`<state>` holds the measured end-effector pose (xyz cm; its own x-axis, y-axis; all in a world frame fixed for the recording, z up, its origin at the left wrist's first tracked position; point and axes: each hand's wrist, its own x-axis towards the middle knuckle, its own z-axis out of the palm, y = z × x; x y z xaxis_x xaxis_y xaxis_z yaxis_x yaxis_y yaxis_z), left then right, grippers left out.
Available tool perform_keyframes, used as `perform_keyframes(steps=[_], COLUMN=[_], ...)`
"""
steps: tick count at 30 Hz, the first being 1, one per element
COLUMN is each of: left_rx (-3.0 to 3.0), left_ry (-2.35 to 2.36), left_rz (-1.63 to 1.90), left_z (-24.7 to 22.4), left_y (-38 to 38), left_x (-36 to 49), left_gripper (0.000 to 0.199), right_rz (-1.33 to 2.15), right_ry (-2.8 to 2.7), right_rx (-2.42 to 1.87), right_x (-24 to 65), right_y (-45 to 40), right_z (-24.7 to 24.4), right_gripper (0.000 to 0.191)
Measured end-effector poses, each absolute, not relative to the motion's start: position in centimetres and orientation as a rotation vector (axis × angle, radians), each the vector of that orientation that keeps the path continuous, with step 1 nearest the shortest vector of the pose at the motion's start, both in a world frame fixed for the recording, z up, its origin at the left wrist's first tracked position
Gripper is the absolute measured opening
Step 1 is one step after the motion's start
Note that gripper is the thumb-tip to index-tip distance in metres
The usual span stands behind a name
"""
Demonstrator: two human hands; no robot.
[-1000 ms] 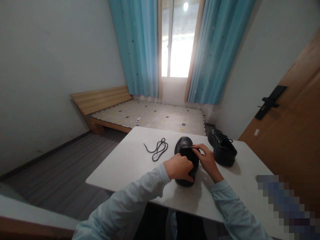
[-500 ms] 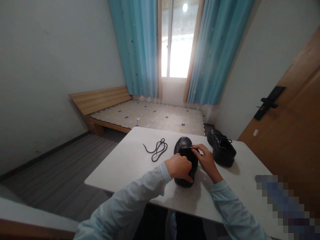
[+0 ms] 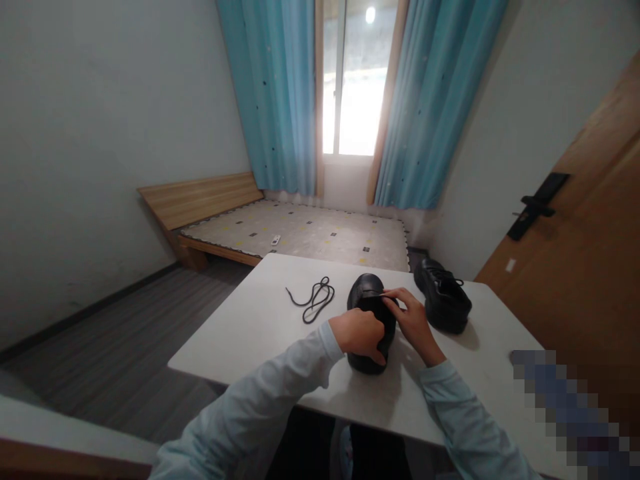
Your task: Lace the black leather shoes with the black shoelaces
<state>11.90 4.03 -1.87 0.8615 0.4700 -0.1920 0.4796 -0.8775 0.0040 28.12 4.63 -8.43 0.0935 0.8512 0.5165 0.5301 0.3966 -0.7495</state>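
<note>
A black shoe [image 3: 369, 285] stands on the white table [image 3: 250, 333] in front of me, its toe pointing away. No lace shows in its upper. My left hand [image 3: 357, 331] wraps over the shoe's left side, its fingers reaching into the opening. With thumb and fingers, my right hand [image 3: 411, 319] pinches the edge of the shoe's upper near the tongue on the right. Left of the shoe lies a loose black shoelace [image 3: 316, 303], looped on the table top. My fingers hide part of the shoe's opening.
A second black shoe [image 3: 444, 300], with its lace in, stands at the table's right rear. Beyond the table is a bed [image 3: 310, 230] with a white remote [image 3: 276, 240] on it. A wooden door [image 3: 575, 267] is at the right. A blurred patch covers the lower right corner.
</note>
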Motion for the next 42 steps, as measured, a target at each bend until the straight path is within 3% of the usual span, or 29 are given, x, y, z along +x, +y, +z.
perform_keyframes(steps=[15,21,26,32,42], left_rx=[2.94,2.718,2.539,2.175,1.967], left_ry=[0.741,0.648,1.37,2.182,2.296], left_rz=[-0.243,0.259,0.627,0.227,0.048], left_z=[-1.9,-0.1,0.9,-2.3,-7.6], left_y=[4.2,4.5,7.7,12.5,14.9], left_x=[11.7,9.9,6.8,2.3,-0.7], left_gripper=[0.051,0.041,0.051,0.045,0.037], right_rz=[0.392,0.394,0.363,0.364,0.352], right_ry=[-1.557,-1.552,-1.574,-1.564,-1.573], right_rx=[-1.255,-1.262,-1.255,-1.266,-1.261], right_x=[28.1,28.3,28.6,28.9,28.8], right_y=[4.6,4.7,4.9,4.8,4.5], right_z=[-8.3,-8.4,-8.5,-8.4,-8.1], right_gripper=[0.025,0.024,0.023,0.024,0.023])
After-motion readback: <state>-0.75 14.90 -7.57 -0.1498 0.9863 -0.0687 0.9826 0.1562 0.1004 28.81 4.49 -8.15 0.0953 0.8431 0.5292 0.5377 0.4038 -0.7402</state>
